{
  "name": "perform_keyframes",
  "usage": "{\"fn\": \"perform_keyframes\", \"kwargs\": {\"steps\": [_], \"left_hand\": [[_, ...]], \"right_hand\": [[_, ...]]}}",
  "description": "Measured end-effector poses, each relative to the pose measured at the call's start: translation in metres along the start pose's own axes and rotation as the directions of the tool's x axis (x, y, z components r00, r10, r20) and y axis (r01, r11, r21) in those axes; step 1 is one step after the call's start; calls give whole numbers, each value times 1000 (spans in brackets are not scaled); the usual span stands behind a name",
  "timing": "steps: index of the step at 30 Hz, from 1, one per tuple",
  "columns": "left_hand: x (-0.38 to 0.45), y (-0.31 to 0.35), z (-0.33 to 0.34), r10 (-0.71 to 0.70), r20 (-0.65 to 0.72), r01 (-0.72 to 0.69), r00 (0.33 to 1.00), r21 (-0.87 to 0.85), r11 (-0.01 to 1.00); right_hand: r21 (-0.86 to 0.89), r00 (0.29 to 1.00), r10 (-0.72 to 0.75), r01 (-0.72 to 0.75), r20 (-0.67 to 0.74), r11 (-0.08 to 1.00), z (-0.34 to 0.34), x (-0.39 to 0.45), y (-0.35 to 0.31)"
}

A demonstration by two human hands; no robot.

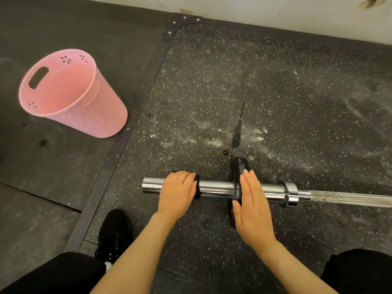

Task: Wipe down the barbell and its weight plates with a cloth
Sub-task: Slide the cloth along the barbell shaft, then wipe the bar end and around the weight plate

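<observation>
While both knees are cut off by the bottom edge and a black shoe [114, 234] shows only in part, the barbell [216, 188] lies across the speckled floor mat [275, 92], its shaft leaving frame at right. Left hand [178, 193] curls over a small black collar [196, 187], mostly hidden, on the chrome sleeve; right hand [252, 205], fingers straight, presses flat against the black weight plate [236, 172], covering its face. Farther off, beyond the mat's left edge, stands a pink bin [70, 92]; no cloth can be made out.
</observation>
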State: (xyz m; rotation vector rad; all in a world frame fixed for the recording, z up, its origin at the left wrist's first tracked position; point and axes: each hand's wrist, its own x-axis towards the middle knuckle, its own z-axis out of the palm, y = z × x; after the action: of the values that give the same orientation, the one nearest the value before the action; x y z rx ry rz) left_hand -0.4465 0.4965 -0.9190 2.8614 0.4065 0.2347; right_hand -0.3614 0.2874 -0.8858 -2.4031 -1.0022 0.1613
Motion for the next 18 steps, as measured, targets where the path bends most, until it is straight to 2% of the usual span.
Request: {"fn": "perform_keyframes", "kwargs": {"steps": [7,10,14,18], "left_hand": [[18,73,20,79,36,-72,996,-158,985],[23,77,21,90,36,-82,995,-183,980],[24,73,14,3,34,5,999,-234,972],[16,82,0,-166,0,156,986,-341,927]], "right_hand": [[2,1000,-18,18,15,1000,-5,0,-3],[48,1000,-28,27,13,998,-15,-1,6],[38,996,90,-89,-16,995,-31,-8,41],[-94,987,160,-157,19,983,-34,-13,72]]}}
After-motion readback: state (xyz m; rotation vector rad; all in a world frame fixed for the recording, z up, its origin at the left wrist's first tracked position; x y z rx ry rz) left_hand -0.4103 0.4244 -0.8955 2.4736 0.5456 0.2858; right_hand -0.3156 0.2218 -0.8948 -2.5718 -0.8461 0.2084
